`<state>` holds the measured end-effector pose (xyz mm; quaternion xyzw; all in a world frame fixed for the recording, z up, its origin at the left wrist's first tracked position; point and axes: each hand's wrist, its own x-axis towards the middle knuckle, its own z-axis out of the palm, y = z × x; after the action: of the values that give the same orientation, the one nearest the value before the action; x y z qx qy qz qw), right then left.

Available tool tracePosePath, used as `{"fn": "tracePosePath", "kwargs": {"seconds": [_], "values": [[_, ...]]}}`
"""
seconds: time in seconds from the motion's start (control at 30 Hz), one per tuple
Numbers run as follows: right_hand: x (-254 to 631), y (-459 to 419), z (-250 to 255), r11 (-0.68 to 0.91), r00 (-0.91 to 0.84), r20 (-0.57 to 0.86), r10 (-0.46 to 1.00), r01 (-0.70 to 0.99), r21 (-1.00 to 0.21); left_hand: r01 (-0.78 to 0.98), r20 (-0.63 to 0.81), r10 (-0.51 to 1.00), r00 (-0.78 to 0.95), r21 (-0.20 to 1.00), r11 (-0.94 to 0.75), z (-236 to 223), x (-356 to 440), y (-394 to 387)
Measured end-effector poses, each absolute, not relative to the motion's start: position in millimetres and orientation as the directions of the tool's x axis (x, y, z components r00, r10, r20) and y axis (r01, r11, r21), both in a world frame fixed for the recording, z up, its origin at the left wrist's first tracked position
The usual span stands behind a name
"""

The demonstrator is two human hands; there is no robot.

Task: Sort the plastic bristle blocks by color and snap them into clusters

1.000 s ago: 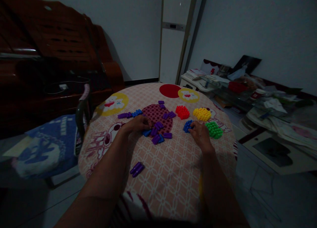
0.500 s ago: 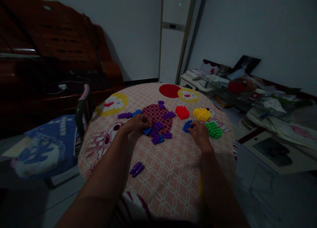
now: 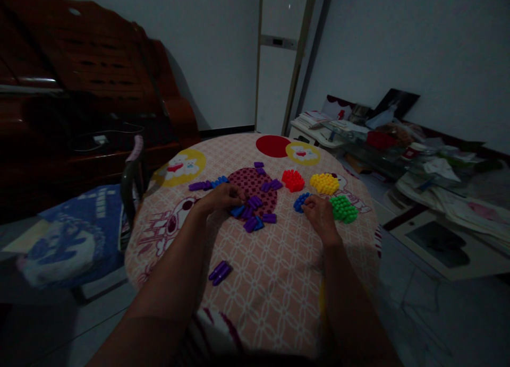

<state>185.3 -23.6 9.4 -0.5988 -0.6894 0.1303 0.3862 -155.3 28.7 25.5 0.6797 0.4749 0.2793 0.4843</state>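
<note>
My left hand [image 3: 223, 197] is over the loose pieces, its fingers pinched together beside a blue bullet-shaped peg [image 3: 238, 211]; whatever they hold is hidden. Around it lie purple bullet-shaped pegs [image 3: 255, 202] and a few more blue ones [image 3: 219, 181], mostly on their sides. Farther right, my right hand [image 3: 320, 214] has its thumb and fingers closed on a blue peg at the edge of a small upright blue group [image 3: 300, 202]. Close to that hand stand a green peg group [image 3: 343, 209], a yellow one [image 3: 324, 184] and a red one [image 3: 292, 180].
A patterned cloth [image 3: 274, 282] covers the round table. Two purple pegs [image 3: 220, 273] lie near its front. On the left are a chair with a blue cushion [image 3: 85, 234] and a wooden sofa [image 3: 87, 64]. A cluttered glass-topped cabinet [image 3: 398, 160] stands right.
My right hand has shifted slightly left at the blue group. My left hand has barely moved, and the other peg groups look the same.
</note>
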Motion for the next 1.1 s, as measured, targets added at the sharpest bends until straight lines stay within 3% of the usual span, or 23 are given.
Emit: {"fn": "tracePosePath", "kwargs": {"seconds": [0.2,0.3,0.43,0.6,0.77,0.9,1.0,1.1], "values": [[175.0,-30.9,22.3,0.302,0.059,0.495,0.867,0.729,-0.614,0.307,-0.086,0.926,0.367,0.951,-0.034,37.4,-149.7,23.4],[150.2,-38.2,25.0,0.401,-0.008,0.534,0.845,0.671,-0.624,0.221,-0.041,0.942,0.334,0.975,-0.036,48.0,-139.5,16.5],[107.0,-49.5,19.8,0.524,-0.21,0.5,0.84,0.549,-0.651,0.138,0.04,0.942,0.334,0.986,-0.091,51.4,-120.5,11.8],[80.5,-56.0,12.0,0.511,-0.216,0.468,0.857,0.47,-0.719,0.065,0.062,0.93,0.362,0.994,-0.091,47.7,-99.6,8.5],[78.2,-54.8,9.1,0.423,-0.146,0.398,0.906,0.339,-0.84,0.06,0.096,0.929,0.358,0.99,-0.126,47.6,-92.3,6.7],[74.2,-53.7,9.3,0.2,-0.111,0.186,0.976,0.134,-0.971,0.087,0.113,0.917,0.383,0.984,-0.158,46.8,-90.5,7.3],[72.9,-53.5,12.2,0.036,-0.143,0.036,0.989,-0.004,-0.999,0.091,0.118,0.907,0.403,0.982,-0.168,45.9,-89.3,7.7],[75.1,-53.0,15.3,-0.026,-0.166,-0.012,0.986,-0.082,-0.996,0.067,0.113,0.9,0.421,0.986,-0.155,44.1,-88.7,8.4]]}}
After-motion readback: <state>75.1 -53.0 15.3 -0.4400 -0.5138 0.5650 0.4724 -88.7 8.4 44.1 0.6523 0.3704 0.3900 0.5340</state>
